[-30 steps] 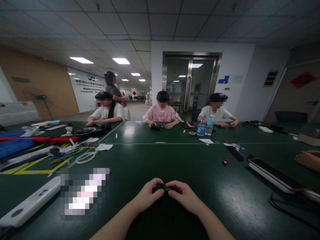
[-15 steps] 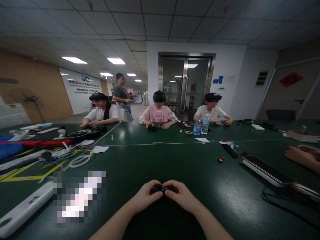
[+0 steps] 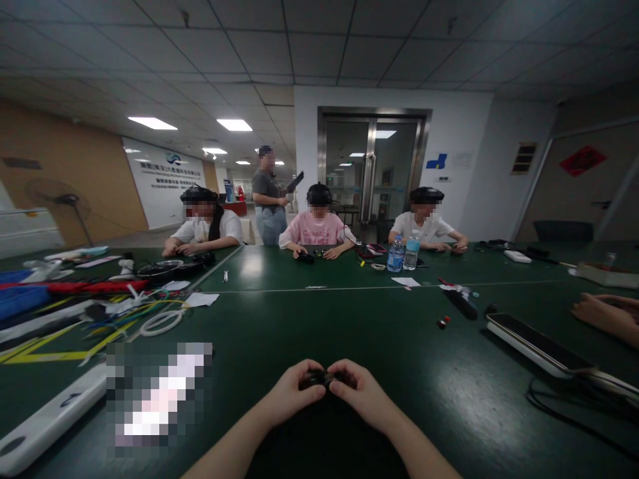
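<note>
Near the table's front edge, my left hand [image 3: 298, 387] and my right hand [image 3: 357, 387] meet around a small black object [image 3: 317, 378]. Fingers of both hands curl over it and the thumbs press from the near side; its exact shape is partly hidden. A phone-like blurred bright thing [image 3: 167, 392] lies to the left of my left hand, beside a long white device [image 3: 54, 416]. Beyond my right hand, small red and black parts [image 3: 442, 322] rest on the green table [image 3: 319, 326].
Cables [image 3: 162, 322] and tools crowd the left side. A flat black-topped device [image 3: 536, 342] with black cords lies right. Two water bottles [image 3: 403, 253] stand toward the far side. Three people sit opposite, one person stands behind, and another person's hands [image 3: 604, 314] are at the right edge.
The standing person has moved to the right, and the papers or folder in their hands has tilted up. The view has shifted slightly. My hands keep nearly the same hold.
</note>
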Tool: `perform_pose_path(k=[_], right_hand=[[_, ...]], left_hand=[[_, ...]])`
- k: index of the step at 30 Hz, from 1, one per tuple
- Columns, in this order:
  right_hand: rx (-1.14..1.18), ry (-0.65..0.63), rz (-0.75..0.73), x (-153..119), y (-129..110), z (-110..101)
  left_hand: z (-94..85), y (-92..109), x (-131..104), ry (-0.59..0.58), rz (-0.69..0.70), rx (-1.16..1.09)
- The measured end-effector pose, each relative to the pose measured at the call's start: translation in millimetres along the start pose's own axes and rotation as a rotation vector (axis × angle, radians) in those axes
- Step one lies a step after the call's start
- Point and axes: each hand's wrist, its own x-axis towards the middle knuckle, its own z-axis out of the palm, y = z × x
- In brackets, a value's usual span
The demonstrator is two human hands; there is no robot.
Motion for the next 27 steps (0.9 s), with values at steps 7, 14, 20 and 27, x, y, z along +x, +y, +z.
perform_pose_path(k=[7, 14, 20, 27], right_hand=[[-0.027, 0.014, -0.011, 3, 6, 0], [-0.006, 0.019, -0.030, 5, 10, 1], [0.000, 0.043, 0.002, 5, 10, 2], [0.028, 0.041, -0.002, 4, 9, 1]], left_hand=[[0.6, -6, 2, 0.016, 0.016, 0.025], [2.9, 1, 2, 0.023, 0.019, 0.088], [3.3, 2, -1, 0.029, 0.029, 0.086], [4.0, 7, -3, -0.011, 0.032, 0.101]])
